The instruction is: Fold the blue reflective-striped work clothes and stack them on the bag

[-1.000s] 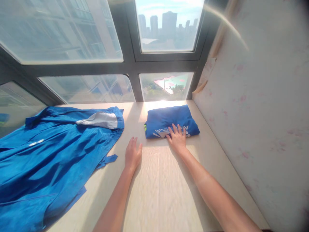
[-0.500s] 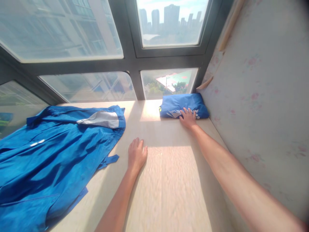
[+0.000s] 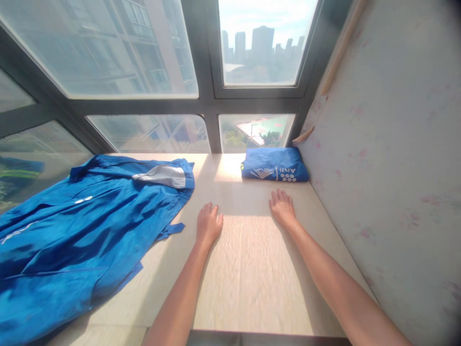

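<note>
My left hand (image 3: 209,222) rests palm down on the pale wooden surface (image 3: 245,269), its fingers stretched out and nothing in it. To its left a blue jacket (image 3: 118,221) lies spread out, with a grey-white lining patch showing near its top right. My right hand (image 3: 282,206) is flat, fingers extended, just in front of a folded blue garment (image 3: 275,164) and apart from it. That folded bundle bears white printed lettering and dots, seen upside down, and sits against the window in the far right corner.
Grey window frames (image 3: 205,103) close off the back and left. On the right stands a flower-patterned wall (image 3: 374,158) whose papering peels near the corner. The surface's front edge (image 3: 266,334) shows at the bottom.
My right hand has come off the folded garment and drawn back toward me onto the wood. My left hand has barely moved. The view has shifted slightly.
</note>
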